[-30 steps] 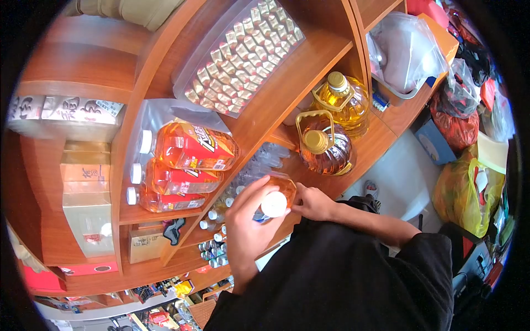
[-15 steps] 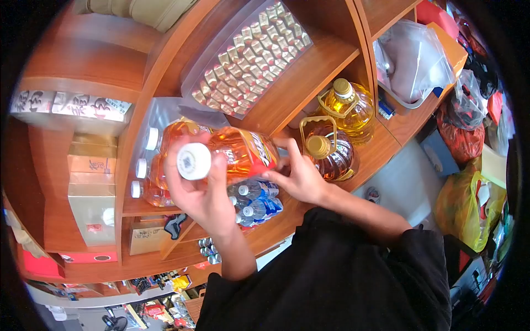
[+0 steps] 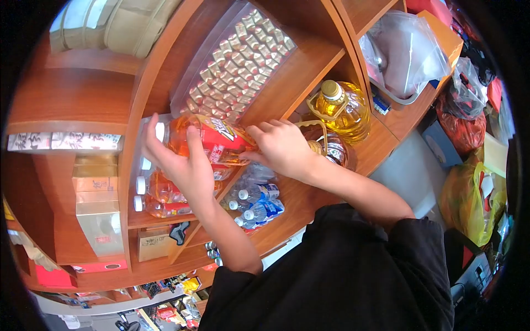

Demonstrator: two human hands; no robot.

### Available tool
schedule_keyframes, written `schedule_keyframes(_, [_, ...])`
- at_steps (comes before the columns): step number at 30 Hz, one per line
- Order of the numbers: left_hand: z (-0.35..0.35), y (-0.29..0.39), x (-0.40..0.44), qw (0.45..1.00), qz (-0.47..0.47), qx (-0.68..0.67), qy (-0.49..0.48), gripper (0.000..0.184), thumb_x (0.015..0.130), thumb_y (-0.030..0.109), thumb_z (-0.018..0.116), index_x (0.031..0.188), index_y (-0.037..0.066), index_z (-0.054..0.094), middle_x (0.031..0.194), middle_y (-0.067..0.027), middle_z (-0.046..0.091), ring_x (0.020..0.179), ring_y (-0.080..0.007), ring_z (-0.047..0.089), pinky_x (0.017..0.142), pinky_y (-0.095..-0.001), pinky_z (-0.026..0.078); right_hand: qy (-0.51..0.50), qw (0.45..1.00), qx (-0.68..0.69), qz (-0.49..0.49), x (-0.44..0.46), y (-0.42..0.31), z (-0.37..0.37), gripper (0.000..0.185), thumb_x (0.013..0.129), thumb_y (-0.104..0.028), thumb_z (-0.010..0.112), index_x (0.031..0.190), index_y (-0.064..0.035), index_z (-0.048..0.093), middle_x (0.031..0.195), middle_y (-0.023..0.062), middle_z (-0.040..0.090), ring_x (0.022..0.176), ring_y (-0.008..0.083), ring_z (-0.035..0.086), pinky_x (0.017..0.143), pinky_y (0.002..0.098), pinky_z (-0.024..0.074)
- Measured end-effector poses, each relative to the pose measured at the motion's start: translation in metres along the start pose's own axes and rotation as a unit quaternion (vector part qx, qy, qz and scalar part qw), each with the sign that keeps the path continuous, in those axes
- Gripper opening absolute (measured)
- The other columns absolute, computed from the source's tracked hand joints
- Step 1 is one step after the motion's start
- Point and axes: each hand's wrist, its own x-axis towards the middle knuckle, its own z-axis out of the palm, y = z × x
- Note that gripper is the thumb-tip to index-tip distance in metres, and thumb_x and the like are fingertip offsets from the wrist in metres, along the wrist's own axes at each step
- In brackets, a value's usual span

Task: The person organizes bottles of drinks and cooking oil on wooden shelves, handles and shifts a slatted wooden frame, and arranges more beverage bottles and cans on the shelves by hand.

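A large bottle of orange drink (image 3: 212, 135), with a white cap and a red-yellow label, lies on its side in the shelf compartment, cap toward the left. My left hand (image 3: 185, 168) is around its cap end, thumb on the body and fingers reaching past the cap. At the other end my right hand (image 3: 284, 148) grips the base. Several similar orange bottles (image 3: 160, 186) with white caps lie in a row beside it. Close to my right hand stand a dark oil jug (image 3: 334, 151) and a yellow oil jug (image 3: 353, 118) with gold caps.
A clear-wrapped tray of gold-capped items (image 3: 243, 63) leans in the compartment. Small water bottles (image 3: 259, 201) stand below my hands. Boxes (image 3: 96, 204) fill shelves on the left. Plastic bags (image 3: 472, 204) and a bagged container (image 3: 408, 60) are on the right.
The orange drink bottle has moved up and away from me into the row on the shelf, both hands moving with it. Its cap now faces left instead of toward the camera.
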Motion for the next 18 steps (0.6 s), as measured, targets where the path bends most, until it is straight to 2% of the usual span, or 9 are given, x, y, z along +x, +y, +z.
schedule_keyframes(2, [0.009,-0.002,-0.003,0.999,0.021,0.024,0.031,0.052,0.091,0.010,0.066,0.139,0.006,0.047,0.142,-0.0172,0.041,0.136,-0.0344,0.038,0.116,-0.0488,0.027,0.022,0.997,-0.037,-0.064,0.008,0.007,-0.001,0.052,0.079,-0.047,0.076,0.105,-0.0035,0.064,0.089,0.0113,0.064,0.092,0.0297,0.064,0.081,0.0390,0.0494])
schedule_keyframes(3, [0.013,-0.002,-0.003,0.998,0.012,0.021,0.050,0.052,0.088,0.008,0.067,0.136,0.005,0.049,0.139,-0.0175,0.042,0.134,-0.0351,0.039,0.114,-0.0496,0.028,-0.019,0.997,-0.037,-0.058,0.013,0.008,-0.005,0.054,0.078,-0.045,0.077,0.110,-0.0040,0.063,0.097,0.0106,0.062,0.100,0.0281,0.059,0.089,0.0370,0.0447])
schedule_keyframes(6, [0.028,-0.014,-0.003,0.992,0.056,0.050,0.105,0.045,0.087,0.007,0.066,0.130,0.004,0.054,0.137,-0.0173,0.044,0.133,-0.0349,0.040,0.113,-0.0499,0.030,0.030,0.994,-0.001,-0.109,0.028,0.019,-0.001,0.059,0.078,-0.043,0.077,0.118,-0.0035,0.060,0.101,0.0120,0.061,0.102,0.0293,0.059,0.090,0.0373,0.0451])
schedule_keyframes(7, [0.035,-0.021,-0.003,0.988,0.067,0.063,0.125,0.033,0.087,0.007,0.066,0.119,0.003,0.061,0.135,-0.0175,0.044,0.132,-0.0341,0.041,0.111,-0.0499,0.031,0.025,0.992,0.021,-0.124,0.035,0.025,0.004,0.065,0.075,-0.041,0.080,0.123,-0.0035,0.057,0.106,0.0145,0.062,0.105,0.0329,0.060,0.093,0.0407,0.0466])
schedule_keyframes(10, [0.043,-0.017,-0.002,0.989,0.043,0.060,0.130,0.025,0.086,0.008,0.066,0.111,0.004,0.066,0.135,-0.0181,0.044,0.132,-0.0334,0.041,0.110,-0.0496,0.033,-0.062,0.982,0.157,-0.090,0.054,0.038,0.007,0.069,0.071,-0.041,0.083,0.123,-0.0037,0.057,0.114,0.0165,0.062,0.111,0.0362,0.060,0.095,0.0443,0.0474])
schedule_keyframes(11, [0.043,-0.018,-0.001,0.989,0.044,0.053,0.133,0.022,0.087,0.010,0.066,0.108,0.005,0.068,0.137,-0.0185,0.043,0.132,-0.0343,0.041,0.110,-0.0495,0.034,-0.108,0.976,0.177,-0.068,0.058,0.039,0.005,0.075,0.068,-0.042,0.085,0.125,-0.0039,0.057,0.124,0.0184,0.061,0.115,0.0381,0.059,0.096,0.0455,0.0481])
schedule_keyframes(14, [0.040,-0.020,-0.002,0.985,0.045,0.121,0.111,0.023,0.087,0.008,0.065,0.109,0.002,0.065,0.141,-0.0183,0.036,0.130,-0.0331,0.041,0.101,-0.0447,0.045,-0.126,0.975,0.177,-0.045,0.058,0.039,0.001,0.077,0.068,-0.043,0.086,0.128,-0.0042,0.057,0.129,0.0188,0.060,0.119,0.0375,0.057,0.099,0.0440,0.0474])
schedule_keyframes(18, [0.046,-0.013,-0.005,0.989,0.008,0.069,0.129,0.025,0.088,0.008,0.065,0.112,0.004,0.066,0.145,-0.0176,0.034,0.127,-0.0322,0.044,0.099,-0.0440,0.046,-0.104,0.981,0.157,-0.051,0.056,0.040,0.006,0.080,0.069,-0.048,0.084,0.129,-0.0025,0.058,0.128,0.0185,0.061,0.121,0.0361,0.057,0.102,0.0438,0.0453])
